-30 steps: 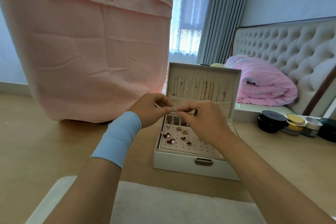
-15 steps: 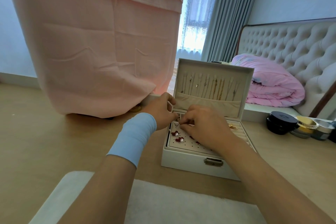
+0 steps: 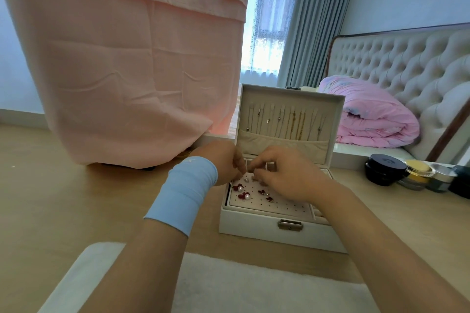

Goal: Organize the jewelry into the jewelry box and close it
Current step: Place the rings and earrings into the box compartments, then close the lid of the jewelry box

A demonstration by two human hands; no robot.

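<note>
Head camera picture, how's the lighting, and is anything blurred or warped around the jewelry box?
Head view: the window glares white and backlights the room, while the jewelry box is softly lit without hard shadows; wide-angle distortion bends the headboard at the right edge; the left hand and right hand over the earrings look slightly soft, so what they hold is unclear.

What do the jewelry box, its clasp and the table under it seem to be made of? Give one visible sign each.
Jewelry box: likely white faux leather, smooth, faintly glossy outer wall. Clasp: metal, by its dull brassy tint. Table: light wood or wood-look laminate, pale matt streaks; I cannot tell which.
</note>
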